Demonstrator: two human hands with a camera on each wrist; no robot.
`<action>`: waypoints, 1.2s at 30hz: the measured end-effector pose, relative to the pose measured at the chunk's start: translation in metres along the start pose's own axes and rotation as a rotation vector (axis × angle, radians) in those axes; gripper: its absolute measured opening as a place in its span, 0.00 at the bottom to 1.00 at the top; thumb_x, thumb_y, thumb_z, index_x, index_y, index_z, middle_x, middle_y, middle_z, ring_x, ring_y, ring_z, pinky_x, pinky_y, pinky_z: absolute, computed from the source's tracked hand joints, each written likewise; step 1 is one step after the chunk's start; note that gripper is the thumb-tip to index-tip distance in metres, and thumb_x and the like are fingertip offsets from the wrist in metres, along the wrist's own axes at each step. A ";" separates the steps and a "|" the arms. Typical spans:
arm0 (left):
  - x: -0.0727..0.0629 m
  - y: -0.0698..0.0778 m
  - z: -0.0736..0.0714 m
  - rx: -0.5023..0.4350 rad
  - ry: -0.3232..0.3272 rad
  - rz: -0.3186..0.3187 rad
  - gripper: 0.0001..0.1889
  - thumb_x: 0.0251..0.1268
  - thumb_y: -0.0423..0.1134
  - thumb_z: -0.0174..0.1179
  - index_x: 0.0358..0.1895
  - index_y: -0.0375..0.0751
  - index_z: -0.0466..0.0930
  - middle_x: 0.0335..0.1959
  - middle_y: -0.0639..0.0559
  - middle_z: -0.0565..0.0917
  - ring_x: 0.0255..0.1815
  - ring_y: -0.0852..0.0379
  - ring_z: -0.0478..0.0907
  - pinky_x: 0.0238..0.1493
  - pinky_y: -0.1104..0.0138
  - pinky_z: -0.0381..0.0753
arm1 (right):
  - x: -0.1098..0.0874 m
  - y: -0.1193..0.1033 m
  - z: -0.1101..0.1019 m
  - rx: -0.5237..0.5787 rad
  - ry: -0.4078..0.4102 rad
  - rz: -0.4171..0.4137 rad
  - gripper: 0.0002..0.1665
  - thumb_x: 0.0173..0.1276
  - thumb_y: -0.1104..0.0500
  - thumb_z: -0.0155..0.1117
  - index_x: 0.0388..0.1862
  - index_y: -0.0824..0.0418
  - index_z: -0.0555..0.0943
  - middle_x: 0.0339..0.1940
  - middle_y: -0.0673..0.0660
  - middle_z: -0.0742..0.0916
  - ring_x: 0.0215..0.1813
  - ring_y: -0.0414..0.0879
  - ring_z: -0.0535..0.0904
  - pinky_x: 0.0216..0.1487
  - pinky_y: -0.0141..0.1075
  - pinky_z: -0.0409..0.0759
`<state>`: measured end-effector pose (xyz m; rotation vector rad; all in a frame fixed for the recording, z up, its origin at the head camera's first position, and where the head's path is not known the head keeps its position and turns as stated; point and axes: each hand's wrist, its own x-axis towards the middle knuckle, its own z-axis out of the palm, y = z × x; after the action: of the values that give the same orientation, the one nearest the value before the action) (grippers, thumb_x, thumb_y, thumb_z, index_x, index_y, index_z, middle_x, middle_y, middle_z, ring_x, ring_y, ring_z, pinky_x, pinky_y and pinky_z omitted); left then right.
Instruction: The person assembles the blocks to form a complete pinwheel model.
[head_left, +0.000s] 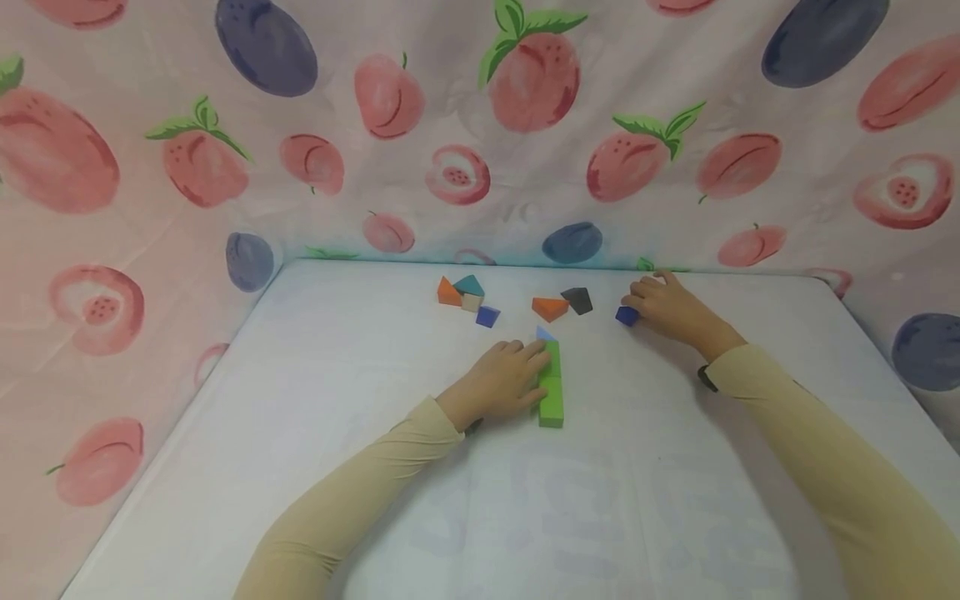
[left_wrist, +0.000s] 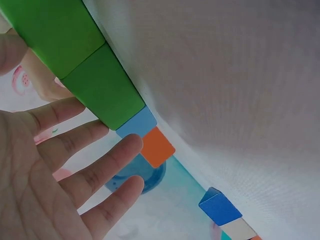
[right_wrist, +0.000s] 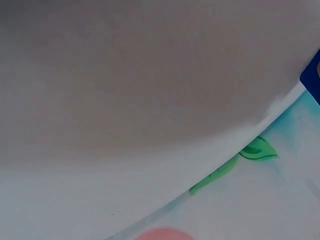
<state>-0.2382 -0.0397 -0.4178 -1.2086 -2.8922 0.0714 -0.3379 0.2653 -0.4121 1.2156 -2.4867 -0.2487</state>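
Two green blocks (head_left: 551, 402) lie end to end in a line on the table. My left hand (head_left: 502, 379) is beside them, its fingers extended with the tips right at their left side; the left wrist view shows these fingers (left_wrist: 80, 180) fairly straight and spread. A light blue triangular block (head_left: 545, 333) sits at the far end of the green line. Further right, my right hand (head_left: 667, 308) pinches a dark blue block (head_left: 627, 317) near the table's back edge. Only a corner of this blue block (right_wrist: 311, 80) enters the right wrist view, with a fingertip on it.
Behind the green line lie an orange block (head_left: 550, 309) and a black block (head_left: 577, 300). To their left is a cluster: an orange triangle (head_left: 448, 292), a teal triangle (head_left: 470, 285), a beige block (head_left: 471, 302) and a blue block (head_left: 487, 317). A fruit-print cloth (head_left: 525, 192) hangs behind the white table (head_left: 337, 350).
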 end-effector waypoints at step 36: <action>0.001 -0.001 0.001 -0.008 -0.020 -0.009 0.26 0.68 0.58 0.48 0.63 0.47 0.65 0.70 0.49 0.66 0.59 0.52 0.72 0.62 0.61 0.71 | 0.086 -0.046 0.013 0.132 -0.058 0.037 0.13 0.59 0.54 0.68 0.40 0.60 0.81 0.45 0.61 0.81 0.53 0.59 0.74 0.58 0.61 0.66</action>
<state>-0.2395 -0.0395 -0.4190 -1.2029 -2.9171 0.0724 -0.3584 0.1695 -0.4173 1.2283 -2.6086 -0.1128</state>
